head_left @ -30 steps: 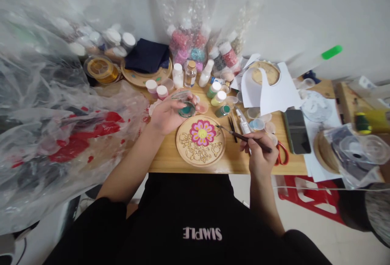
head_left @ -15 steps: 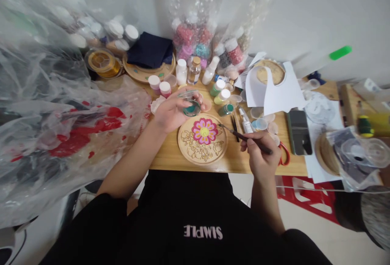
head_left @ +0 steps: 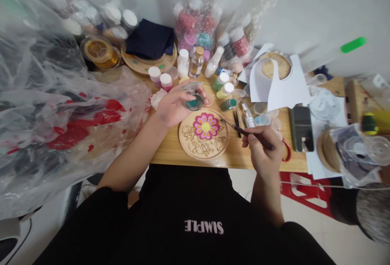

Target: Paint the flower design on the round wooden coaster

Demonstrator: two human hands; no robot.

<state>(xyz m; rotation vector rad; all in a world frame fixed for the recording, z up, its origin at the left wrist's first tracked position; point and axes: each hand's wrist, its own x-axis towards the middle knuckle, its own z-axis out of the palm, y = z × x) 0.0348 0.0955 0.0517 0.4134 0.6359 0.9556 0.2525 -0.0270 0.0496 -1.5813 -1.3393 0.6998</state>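
My left hand is closed around a small clear cup with dark green paint inside, tilted above the upper left of a round wooden plaque. On the plaque is a pink and magenta flower with a yellow centre; gold outlines of leaves surround its lower side. Between the fingers of my right hand is a slim tool with a dark handle and a thin metal shaft. Its dark tip is over the plaque, right of the flower; I cannot tell whether it touches.
Behind the plaque stand an open green paint jar, white-capped jars and bottles. Black tweezers, a glue bottle, red-handled scissors and a phone lie right. Plastic sheeting covers the left.
The camera view has shifted slightly, so the table sits a little differently in the picture. Both hands keep their holds, and the tool's tip stays near the flower's right edge.
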